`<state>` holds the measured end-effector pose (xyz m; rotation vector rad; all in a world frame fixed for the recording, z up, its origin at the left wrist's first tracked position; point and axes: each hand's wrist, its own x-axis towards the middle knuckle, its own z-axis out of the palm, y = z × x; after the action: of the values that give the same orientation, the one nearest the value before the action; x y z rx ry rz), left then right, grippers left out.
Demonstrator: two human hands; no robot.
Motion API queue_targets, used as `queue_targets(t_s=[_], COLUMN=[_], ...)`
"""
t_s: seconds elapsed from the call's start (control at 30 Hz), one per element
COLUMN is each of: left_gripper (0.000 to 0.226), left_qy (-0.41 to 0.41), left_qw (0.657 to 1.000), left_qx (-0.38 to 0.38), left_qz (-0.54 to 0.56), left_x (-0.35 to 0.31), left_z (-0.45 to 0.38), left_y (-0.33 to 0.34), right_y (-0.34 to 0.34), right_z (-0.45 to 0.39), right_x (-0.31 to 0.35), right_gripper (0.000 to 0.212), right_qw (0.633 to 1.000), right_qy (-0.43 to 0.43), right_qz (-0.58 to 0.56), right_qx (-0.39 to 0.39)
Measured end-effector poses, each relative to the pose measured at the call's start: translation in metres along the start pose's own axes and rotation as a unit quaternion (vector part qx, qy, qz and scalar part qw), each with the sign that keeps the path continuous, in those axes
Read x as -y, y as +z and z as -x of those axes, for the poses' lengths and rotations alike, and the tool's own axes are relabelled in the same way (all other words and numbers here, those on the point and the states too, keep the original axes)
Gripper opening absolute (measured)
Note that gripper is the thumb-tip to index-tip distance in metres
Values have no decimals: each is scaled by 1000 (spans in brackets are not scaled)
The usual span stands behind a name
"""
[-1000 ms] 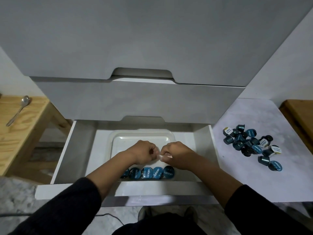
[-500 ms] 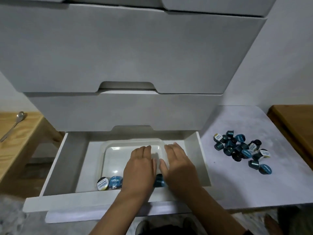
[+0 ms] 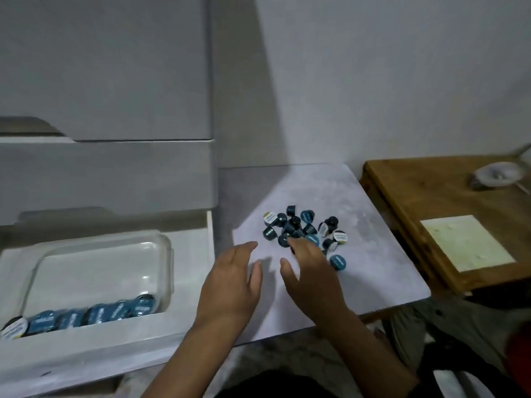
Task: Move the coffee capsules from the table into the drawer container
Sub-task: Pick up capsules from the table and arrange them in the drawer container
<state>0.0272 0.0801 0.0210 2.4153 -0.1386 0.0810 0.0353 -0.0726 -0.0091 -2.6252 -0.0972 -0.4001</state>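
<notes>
Head view: both hands reaching for the capsule pile

Head view. Left hand and right hand hover side by side over the pale surface, palms down, fingers apart and relaxed; neither holds anything. The right hand's fingertips reach the near edge of the pile of loose capsules and hide a few of them; whether they touch a capsule cannot be told. The left hand lies just beside the pile, short of it.

The pile sits mid-surface, dark bodies and blue or white lids jumbled, some upright, some tipped. To the left, the drawer stands open with a clear container inside. A row of capsules lies along the container's near wall, lids up; the floor behind them is bare.

Progress, as a judgement: a first row is stowed, but the larger share, roughly a score, waits on the surface. Several more trips appear to be needed. The container has ample room left.

A wooden table stands to the right.
</notes>
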Motion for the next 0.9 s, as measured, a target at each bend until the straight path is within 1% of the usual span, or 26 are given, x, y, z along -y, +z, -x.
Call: queue_targets(t_s=[0.07, 0.13, 0.27, 0.33, 0.43, 0.47, 0.57, 0.6, 0.63, 0.73, 0.83, 0.9], left_gripper=[38, 37, 35, 33, 34, 35, 35, 34, 33, 29, 28, 28], left_qy=[-1, -11, -29, -29, -43, -50, -66, -70, -73, -75, -91, -111], left_qw=[999, 998, 993, 991, 991, 991, 991, 991, 991, 991, 990, 987], left_qx=[33, 63, 112, 122, 120, 117, 113, 113, 114, 108, 82, 65], left_qz=[14, 26, 38, 42, 44, 40, 26, 23, 21, 30, 67, 98], left_x=[-13, -23, -47, -59, -69, -70, -68, -66, -64, -60, -58, -56], left_z=[-3, -7, -23, -34, -52, -57, -68, -70, -72, -72, -69, -68], left_y=[36, 70, 124, 145, 172, 180, 197, 201, 204, 209, 210, 211], right_y=[-9, -17, -26, -28, -30, -28, -21, -20, -20, -19, -14, -11], right_z=[5, 8, 6, 4, -5, -8, -18, -20, -22, -24, -25, -25], right_x=[-41, -76, -126, -143, -156, -161, -173, -175, -176, -179, -184, -187], right_gripper=[38, 37, 32, 28, 18, 17, 26, 27, 24, 18, 26, 28], right_qw=[998, 995, 987, 985, 983, 981, 968, 962, 958, 958, 953, 947], right_qy=[51, 81, 121, 129, 134, 140, 188, 203, 208, 187, 195, 209], right_qz=[0, 14, 9, -2, -31, -39, -53, -55, -56, -60, -74, -90], right_qx=[33, 60, 101, 113, 121, 127, 161, 175, 188, 211, 220, 227])
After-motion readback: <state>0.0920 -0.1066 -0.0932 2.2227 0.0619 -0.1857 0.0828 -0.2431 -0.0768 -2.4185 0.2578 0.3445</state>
